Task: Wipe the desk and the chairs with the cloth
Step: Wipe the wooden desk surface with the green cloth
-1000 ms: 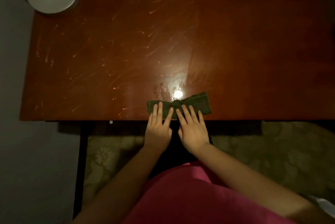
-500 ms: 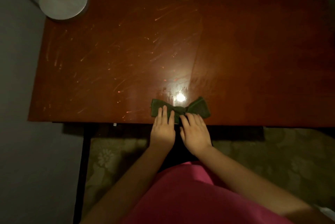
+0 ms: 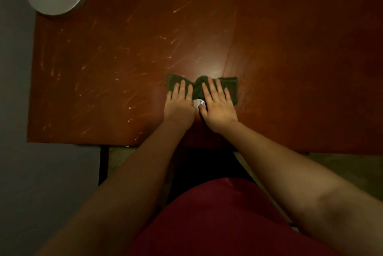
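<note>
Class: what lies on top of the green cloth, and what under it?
Left hand and right hand press flat on the cloth. The desk lies under it, that patch hidden.

Left hand [image 3: 179, 104], right hand [image 3: 217, 108] flat on cloth [image 3: 198, 87], apparently pressing, desk [image 3: 290, 58].

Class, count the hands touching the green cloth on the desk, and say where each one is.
2. The left hand presses flat on the left half of the cloth; the right hand presses on its right half. Neither is hidden.
</note>
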Demonstrator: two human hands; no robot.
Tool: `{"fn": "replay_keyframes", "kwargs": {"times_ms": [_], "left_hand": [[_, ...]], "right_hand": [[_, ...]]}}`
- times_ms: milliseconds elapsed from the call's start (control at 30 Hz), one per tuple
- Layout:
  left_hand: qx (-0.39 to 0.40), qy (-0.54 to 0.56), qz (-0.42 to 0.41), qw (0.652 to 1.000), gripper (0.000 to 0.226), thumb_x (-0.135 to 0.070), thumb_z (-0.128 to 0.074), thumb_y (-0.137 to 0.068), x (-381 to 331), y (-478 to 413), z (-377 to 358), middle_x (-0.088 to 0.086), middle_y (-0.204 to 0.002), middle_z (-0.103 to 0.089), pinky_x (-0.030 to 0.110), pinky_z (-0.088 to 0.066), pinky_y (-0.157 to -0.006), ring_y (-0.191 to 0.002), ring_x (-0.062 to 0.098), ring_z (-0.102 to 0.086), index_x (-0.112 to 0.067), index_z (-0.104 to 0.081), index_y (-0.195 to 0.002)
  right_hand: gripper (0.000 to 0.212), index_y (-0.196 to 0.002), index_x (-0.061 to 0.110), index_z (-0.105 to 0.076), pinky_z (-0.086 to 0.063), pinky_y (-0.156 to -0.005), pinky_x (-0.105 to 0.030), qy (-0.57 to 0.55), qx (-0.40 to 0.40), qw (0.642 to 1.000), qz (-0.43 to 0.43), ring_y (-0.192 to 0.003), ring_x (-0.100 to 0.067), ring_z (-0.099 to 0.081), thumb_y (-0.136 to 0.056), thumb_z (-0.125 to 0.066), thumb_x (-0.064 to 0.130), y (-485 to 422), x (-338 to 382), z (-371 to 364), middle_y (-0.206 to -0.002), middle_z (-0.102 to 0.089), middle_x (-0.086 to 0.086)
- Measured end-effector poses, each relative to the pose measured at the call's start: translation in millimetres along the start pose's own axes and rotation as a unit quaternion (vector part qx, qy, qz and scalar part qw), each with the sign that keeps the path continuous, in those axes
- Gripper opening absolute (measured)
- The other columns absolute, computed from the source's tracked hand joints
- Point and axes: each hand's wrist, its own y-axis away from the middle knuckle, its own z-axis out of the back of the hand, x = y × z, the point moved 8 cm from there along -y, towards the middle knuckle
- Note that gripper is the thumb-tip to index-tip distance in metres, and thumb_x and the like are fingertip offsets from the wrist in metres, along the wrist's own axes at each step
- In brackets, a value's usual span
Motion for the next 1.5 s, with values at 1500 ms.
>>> {"fn": "replay_keyframes", "kwargs": {"times_ms": [1500], "left_hand": [[0.039,-0.015,-0.043,0.998,0.065,-0.036,-0.026,-0.103,-25,-108,68,0.008,-0.159,0.025,0.053,0.001,-0.12,-0.147,0.03,0.018,-0.025,0.014,-0.153]], "right_hand": [[0.073,-0.156,0.021,0.005,0.008,-0.121,-0.043,-0.038,0.028,0.999,-0.018,-0.146,-0.018,0.027,-0.098,-0.033,0.043,-61,-49,59,-0.161,0.02,0.001]]}}
